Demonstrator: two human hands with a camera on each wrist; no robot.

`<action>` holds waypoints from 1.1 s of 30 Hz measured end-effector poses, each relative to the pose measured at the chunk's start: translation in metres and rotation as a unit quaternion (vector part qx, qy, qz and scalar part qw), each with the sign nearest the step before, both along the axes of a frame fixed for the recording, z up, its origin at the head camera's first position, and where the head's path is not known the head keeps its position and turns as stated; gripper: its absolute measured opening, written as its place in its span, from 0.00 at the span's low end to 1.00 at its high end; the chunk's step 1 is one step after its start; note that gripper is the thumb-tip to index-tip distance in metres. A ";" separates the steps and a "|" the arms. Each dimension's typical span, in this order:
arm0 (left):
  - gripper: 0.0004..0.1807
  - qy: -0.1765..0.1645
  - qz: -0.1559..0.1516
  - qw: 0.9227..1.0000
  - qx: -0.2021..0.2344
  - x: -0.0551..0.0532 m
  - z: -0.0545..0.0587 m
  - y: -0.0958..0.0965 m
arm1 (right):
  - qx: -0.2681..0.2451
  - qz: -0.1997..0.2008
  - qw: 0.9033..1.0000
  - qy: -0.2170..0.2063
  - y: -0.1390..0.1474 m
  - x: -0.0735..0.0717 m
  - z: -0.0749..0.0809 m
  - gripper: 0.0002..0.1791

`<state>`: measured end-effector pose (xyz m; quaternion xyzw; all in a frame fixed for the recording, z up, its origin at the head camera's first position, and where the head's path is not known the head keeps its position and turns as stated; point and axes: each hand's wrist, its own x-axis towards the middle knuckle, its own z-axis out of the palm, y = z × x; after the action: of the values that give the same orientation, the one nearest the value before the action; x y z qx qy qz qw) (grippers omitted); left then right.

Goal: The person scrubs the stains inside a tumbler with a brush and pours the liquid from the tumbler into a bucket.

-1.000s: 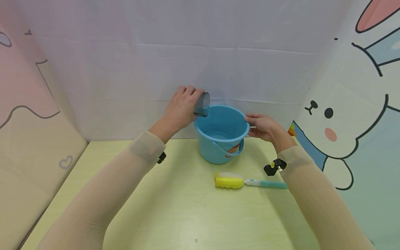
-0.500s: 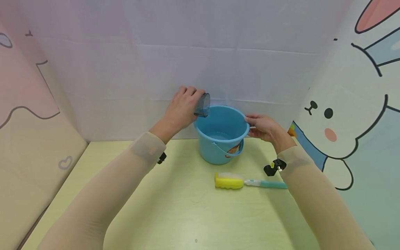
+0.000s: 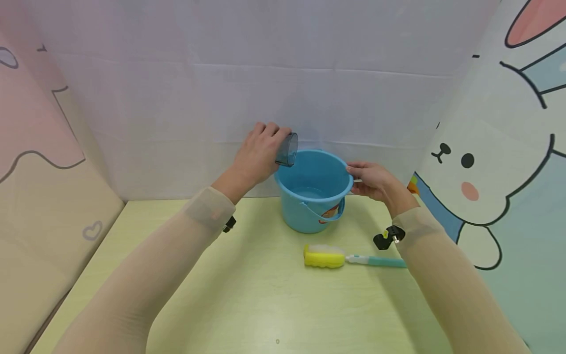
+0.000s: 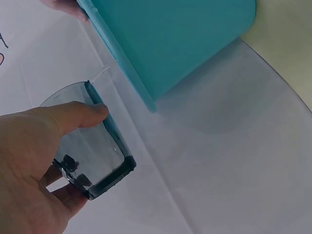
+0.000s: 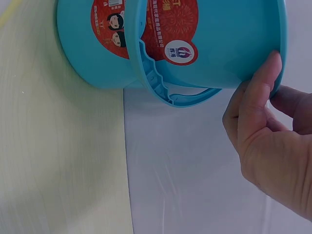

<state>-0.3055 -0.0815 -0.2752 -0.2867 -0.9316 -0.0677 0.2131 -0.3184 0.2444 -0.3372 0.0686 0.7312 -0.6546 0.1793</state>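
Observation:
My left hand (image 3: 256, 155) grips a clear dark-tinted cup (image 3: 287, 149). Tilted on its side, the cup has its mouth toward the blue bucket (image 3: 296, 210), just above the left rim. A thin clear streak runs from the cup's lip toward the bucket in the left wrist view. At the bucket's right side my right hand (image 3: 372, 179) pinches the rim, thumb on one side and fingers on the other, as the right wrist view also shows. The bucket stands upright with its handle (image 5: 146, 73) hanging down over a red label (image 5: 168, 24). A little clear liquid appears to lie at its bottom.
In front of the bucket lies a cleaning brush (image 3: 325, 257) with a yellow sponge head and a teal handle, partly behind my right forearm. A white curtain (image 3: 212, 98) hangs close behind the bucket. Printed cloth panels border the table (image 3: 247, 305) on both sides.
Both hands, the cup and the bucket stay almost in place. The cup keeps its tilt over the bucket's left rim.

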 end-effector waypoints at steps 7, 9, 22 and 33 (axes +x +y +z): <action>0.42 0.003 -0.005 1.000 -0.002 0.000 -0.001 0.001 | 0.000 0.001 1.000 0.002 0.000 -0.001 0.000 0.30; 0.41 0.005 -0.007 1.000 -0.002 0.000 -0.001 0.001 | 0.000 0.001 1.000 0.002 0.000 -0.001 -0.001 0.30; 0.39 0.015 -0.011 1.000 -0.001 0.001 -0.002 0.001 | 0.002 -0.001 1.000 0.003 0.001 -0.001 -0.001 0.30; 0.37 0.020 -0.015 1.000 -0.001 0.000 -0.004 0.001 | 0.002 -0.005 1.000 0.001 0.000 -0.001 -0.002 0.30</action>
<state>-0.3051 -0.0805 -0.2790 -0.3023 -0.9228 -0.0648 0.2301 -0.3193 0.2444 -0.3391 0.0716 0.7323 -0.6541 0.1754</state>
